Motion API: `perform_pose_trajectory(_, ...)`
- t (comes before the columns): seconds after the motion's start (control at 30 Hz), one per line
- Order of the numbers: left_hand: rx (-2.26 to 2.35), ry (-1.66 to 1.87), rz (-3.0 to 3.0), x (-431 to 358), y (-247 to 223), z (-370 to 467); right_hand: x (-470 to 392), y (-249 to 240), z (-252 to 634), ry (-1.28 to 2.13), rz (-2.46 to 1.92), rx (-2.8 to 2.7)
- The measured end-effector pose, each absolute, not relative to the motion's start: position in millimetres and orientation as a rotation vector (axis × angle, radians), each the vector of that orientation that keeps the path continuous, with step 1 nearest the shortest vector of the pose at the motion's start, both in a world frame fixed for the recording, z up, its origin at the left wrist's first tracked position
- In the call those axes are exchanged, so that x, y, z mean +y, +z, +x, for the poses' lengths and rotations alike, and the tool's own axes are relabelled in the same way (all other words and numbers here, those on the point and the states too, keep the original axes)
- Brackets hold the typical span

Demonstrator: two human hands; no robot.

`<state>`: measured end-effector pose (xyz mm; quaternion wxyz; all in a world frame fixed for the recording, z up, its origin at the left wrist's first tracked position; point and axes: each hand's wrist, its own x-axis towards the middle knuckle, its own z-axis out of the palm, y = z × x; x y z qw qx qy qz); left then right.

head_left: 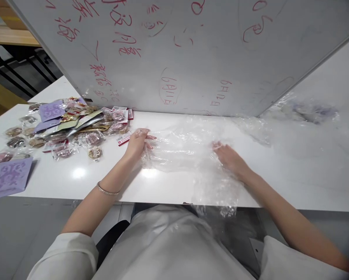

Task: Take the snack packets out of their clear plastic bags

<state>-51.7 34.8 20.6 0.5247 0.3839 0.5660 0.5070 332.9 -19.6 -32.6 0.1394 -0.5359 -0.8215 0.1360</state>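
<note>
A thin sheet of clear plastic film [180,149] stretches across the white table in front of me, with creases running from side to side. My left hand [139,142] grips its left end, fingers partly inside the folds. Toward the other end, my right hand [229,157] has its fingers closed on the film, pulling it fairly taut. A crumpled part of the plastic hangs over the table's front edge below my right hand. Whether the film is a bag or a flat sheet I cannot tell.
Left of my hands lies a pile of wrapped sweets or cookies [92,138], flat packets and a purple pouch [11,177]. A whiteboard [192,66] with red writing stands behind. More crumpled clear plastic [256,130] lies at the right, by the whiteboard's lower corner.
</note>
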Motion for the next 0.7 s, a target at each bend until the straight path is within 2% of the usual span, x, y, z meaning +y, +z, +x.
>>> perform_pose_trajectory(0.1, 1.432, 1.218, 0.937, 35, 23, -53, 2, -37, 388, 0.247, -1.810, -2.299)
perform_pose_trajectory(0.2, 1.523, 1.007, 0.977, 28, 24, -59, 20, -25, 425, 0.234, -1.988, -2.202)
perform_pose_trajectory(0.27, 1.609, 0.861, 1.070, 19, 25, -68, 22, -7, 426, 0.109, -2.086, -2.100)
perform_pose_trajectory(0.37, 1.791, 0.872, 1.338, 5, 32, -83, 12, 26, 395, -0.049, -2.142, -1.822)
perform_pose_trajectory(0.4, 1.846, 0.911, 1.476, 1, 36, -86, 7, 35, 379, 0.033, -2.149, -1.716)
perform_pose_trajectory(0.5, 1.873, 0.899, 1.987, -3, 49, -83, -1, 50, 332, 0.629, -2.153, -1.649)
perform_pose_trajectory(0.6, 1.505, 0.524, 2.423, 5, 51, -62, 7, 48, 294, 1.103, -2.052, -1.825)
perform_pose_trajectory(0.7, 1.193, 0.052, 2.539, 20, 34, -41, 23, 45, 270, 1.251, -1.774, -1.912)
